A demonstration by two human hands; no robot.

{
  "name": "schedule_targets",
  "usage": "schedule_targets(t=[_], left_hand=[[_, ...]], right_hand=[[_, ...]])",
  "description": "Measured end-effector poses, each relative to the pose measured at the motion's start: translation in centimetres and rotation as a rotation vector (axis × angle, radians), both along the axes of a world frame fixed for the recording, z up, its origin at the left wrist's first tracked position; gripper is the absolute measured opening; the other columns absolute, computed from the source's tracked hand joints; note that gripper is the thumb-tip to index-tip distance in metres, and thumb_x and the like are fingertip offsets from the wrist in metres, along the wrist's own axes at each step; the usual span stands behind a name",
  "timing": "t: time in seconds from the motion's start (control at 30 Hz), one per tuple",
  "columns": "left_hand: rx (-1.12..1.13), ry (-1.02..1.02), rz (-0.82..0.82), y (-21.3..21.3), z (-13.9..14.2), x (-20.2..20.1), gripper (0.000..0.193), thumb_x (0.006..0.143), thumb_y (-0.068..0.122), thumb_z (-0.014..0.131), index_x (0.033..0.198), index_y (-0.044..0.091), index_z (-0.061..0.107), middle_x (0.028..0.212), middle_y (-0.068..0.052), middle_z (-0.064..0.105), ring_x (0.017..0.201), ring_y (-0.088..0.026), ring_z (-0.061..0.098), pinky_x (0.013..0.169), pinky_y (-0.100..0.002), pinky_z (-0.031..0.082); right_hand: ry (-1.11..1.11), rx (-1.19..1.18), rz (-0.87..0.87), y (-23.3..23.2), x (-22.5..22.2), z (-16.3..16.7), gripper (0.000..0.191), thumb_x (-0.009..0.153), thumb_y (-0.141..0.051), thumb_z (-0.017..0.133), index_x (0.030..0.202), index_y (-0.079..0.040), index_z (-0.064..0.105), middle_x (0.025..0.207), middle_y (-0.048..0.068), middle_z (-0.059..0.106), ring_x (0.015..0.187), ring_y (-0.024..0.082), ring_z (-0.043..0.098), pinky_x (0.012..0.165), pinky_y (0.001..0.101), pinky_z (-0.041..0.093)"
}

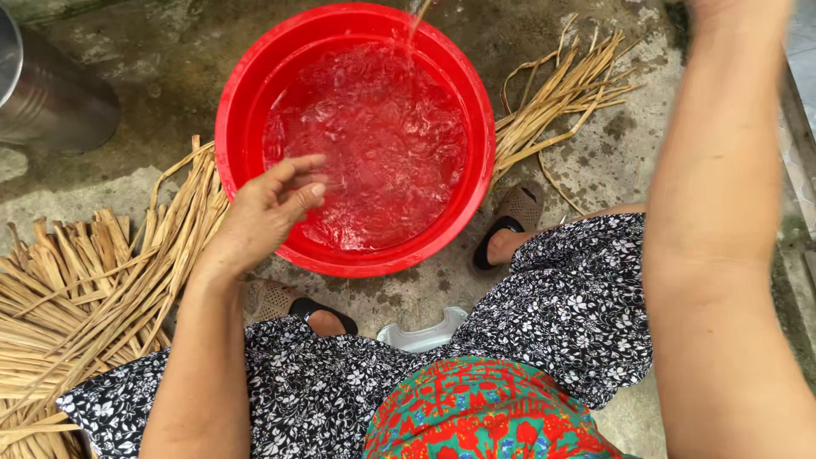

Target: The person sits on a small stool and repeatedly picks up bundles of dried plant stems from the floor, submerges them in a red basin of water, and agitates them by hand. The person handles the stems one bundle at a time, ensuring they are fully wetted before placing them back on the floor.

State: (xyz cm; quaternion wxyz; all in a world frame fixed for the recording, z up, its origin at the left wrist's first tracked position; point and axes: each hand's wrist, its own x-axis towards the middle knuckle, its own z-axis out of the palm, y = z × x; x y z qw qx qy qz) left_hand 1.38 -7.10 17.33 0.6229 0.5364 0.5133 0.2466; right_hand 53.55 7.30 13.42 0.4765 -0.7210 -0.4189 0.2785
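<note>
From my remote seat, the largest thing I see is the rough concrete floor (595, 161), damp and stained, filling the frame behind everything else. Next in size is the red plastic basin (234, 102) in the upper middle of the frame, holding churning water (365, 144), with a thin stream dropping into it at the top edge. My right forearm runs as a broad, blurred band down the right side of the frame, from the top edge to the lower right corner; the right hand (731, 8) is mostly cut off at the top edge, so I cannot tell whether it is open or holding anything. Across the bottom lies the black-and-white floral cloth (561, 306) over my knees, with a green and red patterned garment (476, 408) at the lower middle. A heap of dried straw-coloured leaf strips (76, 289) covers the left side, and a smaller bundle (561, 93) lies at the upper right, just beside the basin. A metal pot (51, 102) stands in the upper left corner. My left hand (263, 217) hovers over the basin's near left rim, holding nothing, fingers loosely spread and slightly curled above the water. Two sandalled feet (510, 225) show below the basin, and a small white plastic stool edge (425, 333) peeks out between the knees.
</note>
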Motion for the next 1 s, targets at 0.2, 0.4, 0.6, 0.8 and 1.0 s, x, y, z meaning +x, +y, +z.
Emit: schedule_targets(t=[0.2,0.4,0.6,0.8,1.0], left_hand=[[-0.06,0.136,0.02,0.5,1.9,1.1,0.045,0.099,0.022,0.059,0.143,0.013,0.057,0.128,-0.006,0.071,0.11,-0.015,0.068,0.094,-0.032,0.056],[-0.064,0.156,0.032,1.4,1.0,1.6,0.046,0.098,0.022,0.062,0.142,0.013,0.058,0.126,-0.006,0.071,0.11,-0.014,0.068,0.092,-0.031,0.056],[0.037,0.189,0.121,2.4,-0.8,-1.6,0.043,0.099,0.018,0.064,0.141,0.012,0.06,0.117,-0.004,0.072,0.103,-0.012,0.067,0.086,-0.027,0.054],[0.272,0.169,0.38,4.1,-3.0,-9.7,0.033,0.102,0.016,0.068,0.133,0.009,0.067,0.106,0.001,0.074,0.09,-0.008,0.067,0.075,-0.023,0.054],[0.349,0.161,0.768,4.9,-6.5,-21.5,0.019,0.103,0.015,0.07,0.12,0.005,0.072,0.101,0.001,0.077,0.079,-0.007,0.073,0.062,-0.022,0.053]], right_hand=[[-0.099,0.231,-0.477,0.2,9.7,-1.5,0.015,0.096,-0.014,0.053,0.104,-0.012,0.066,0.084,0.0,0.071,0.058,0.007,0.063,0.045,0.0282,0.055],[0.246,0.073,-0.306,0.0,5.4,-11.3,0.015,0.107,-0.019,0.051,0.103,-0.01,0.063,0.084,0.002,0.072,0.063,0.006,0.068,0.051,0.0264,0.061],[0.253,-0.534,-0.076,-7.3,-6.4,-23.2,0.022,0.099,-0.01,0.069,0.116,0.003,0.064,0.085,0.013,0.067,0.06,0.022,0.062,0.043,0.0377,0.046],[0.202,-0.505,0.108,-7.6,-10.0,-23.9,0.032,0.102,-0.032,0.065,0.124,-0.009,0.068,0.106,0.002,0.071,0.084,0.014,0.064,0.063,0.0325,0.051],[0.283,-0.023,-0.108,-3.4,-10.8,-22.5,0.016,0.101,-0.012,0.066,0.115,-0.004,0.067,0.107,0.001,0.07,0.099,0.015,0.062,0.089,0.0298,0.055]])
